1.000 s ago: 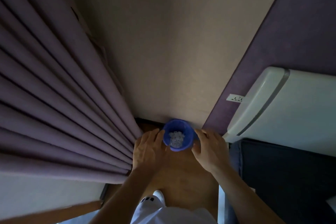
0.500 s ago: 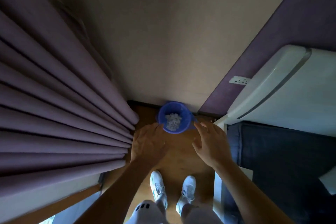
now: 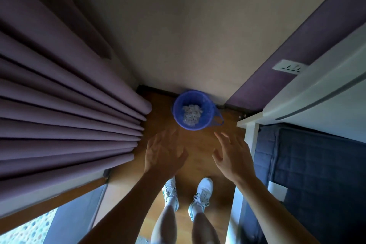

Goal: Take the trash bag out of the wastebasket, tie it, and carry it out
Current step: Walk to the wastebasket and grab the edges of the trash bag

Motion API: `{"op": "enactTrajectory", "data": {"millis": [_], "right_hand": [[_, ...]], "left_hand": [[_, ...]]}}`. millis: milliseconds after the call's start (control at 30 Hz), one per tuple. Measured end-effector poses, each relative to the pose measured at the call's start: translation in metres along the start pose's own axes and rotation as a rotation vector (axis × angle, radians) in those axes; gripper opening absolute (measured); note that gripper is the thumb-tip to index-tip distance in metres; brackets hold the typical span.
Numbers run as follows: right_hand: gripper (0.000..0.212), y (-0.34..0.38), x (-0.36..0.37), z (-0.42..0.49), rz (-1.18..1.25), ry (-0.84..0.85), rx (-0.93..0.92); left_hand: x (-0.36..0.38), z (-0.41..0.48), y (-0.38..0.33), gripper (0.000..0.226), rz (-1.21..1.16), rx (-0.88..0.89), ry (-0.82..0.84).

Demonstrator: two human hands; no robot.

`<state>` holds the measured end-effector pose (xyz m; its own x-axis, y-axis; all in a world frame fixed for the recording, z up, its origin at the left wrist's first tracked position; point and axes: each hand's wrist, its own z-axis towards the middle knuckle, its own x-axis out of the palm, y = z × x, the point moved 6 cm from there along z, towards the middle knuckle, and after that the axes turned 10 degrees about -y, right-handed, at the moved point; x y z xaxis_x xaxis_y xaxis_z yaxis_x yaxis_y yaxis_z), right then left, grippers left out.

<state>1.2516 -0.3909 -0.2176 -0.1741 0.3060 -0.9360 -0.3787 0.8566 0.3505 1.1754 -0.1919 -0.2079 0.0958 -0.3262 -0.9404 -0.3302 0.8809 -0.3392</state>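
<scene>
Your left hand [image 3: 162, 154] and right hand [image 3: 231, 154] hover empty, fingers spread, just short of the wastebasket [image 3: 193, 110], touching nothing. It stands on the floor [image 3: 198, 144] against the wall [image 3: 178, 35], lined with a blue trash bag [image 3: 215, 118] holding pale crumpled scraps.

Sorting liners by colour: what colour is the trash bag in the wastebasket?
Blue trash bag, head view.

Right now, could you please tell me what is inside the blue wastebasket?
Inside the wastebasket, lined by a blue trash bag, lies a heap of pale crumpled scraps. Whatever sits under that heap is hidden.
</scene>
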Motion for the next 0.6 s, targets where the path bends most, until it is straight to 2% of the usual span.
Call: {"op": "enactTrajectory", "data": {"millis": [300,600], "right_hand": [[0.054,-0.042,0.098,0.041,0.025,-0.006,-0.047],[0.053,-0.097,0.248,0.09,0.016,-0.06,-0.068]], "left_hand": [[0.102,0.024,0.034,0.062,0.053,-0.017,0.047],[0.239,0.068,0.081,0.059,0.019,0.058,-0.038]]}}
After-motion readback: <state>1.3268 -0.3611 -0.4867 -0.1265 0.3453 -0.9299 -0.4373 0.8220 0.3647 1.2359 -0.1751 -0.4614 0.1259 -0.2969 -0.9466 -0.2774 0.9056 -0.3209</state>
